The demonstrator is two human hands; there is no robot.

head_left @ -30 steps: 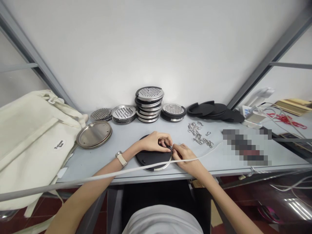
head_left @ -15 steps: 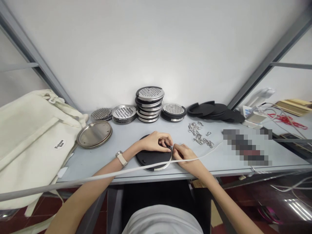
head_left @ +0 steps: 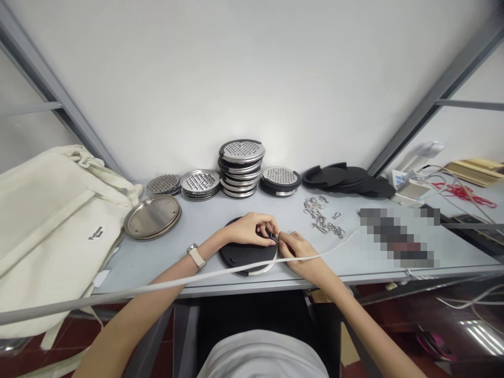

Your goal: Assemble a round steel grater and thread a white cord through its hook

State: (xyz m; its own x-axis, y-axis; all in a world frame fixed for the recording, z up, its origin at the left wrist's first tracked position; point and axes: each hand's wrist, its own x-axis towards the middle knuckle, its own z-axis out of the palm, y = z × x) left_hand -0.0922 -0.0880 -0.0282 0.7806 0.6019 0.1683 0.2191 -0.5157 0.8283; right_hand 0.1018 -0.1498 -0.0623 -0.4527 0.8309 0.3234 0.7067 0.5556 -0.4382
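Observation:
In front of me on the table lies a round grater set (head_left: 248, 257) with a black cover, a bright metal rim showing along its right edge. My left hand (head_left: 254, 228) rests over its top, fingers curled and pinched at the right edge. Against that same edge, my right hand (head_left: 294, 247) pinches a small metal spring clip (head_left: 274, 238), which my fingers partly cover. Similar loose metal clips (head_left: 321, 218) lie in a pile to the right.
Stacked graters (head_left: 242, 168) stand by the wall, with grater plates (head_left: 200, 182) and plain metal discs (head_left: 151, 216) leftward. Black covers (head_left: 346, 178) lie at back right. A white cable (head_left: 220, 272) crosses before my hands. A cream bag (head_left: 59, 220) sits left.
My right hand has shifted slightly left, closer to my left fingertips, and the metal clip now sits tighter against the edge of the grater set. My left hand has barely moved.

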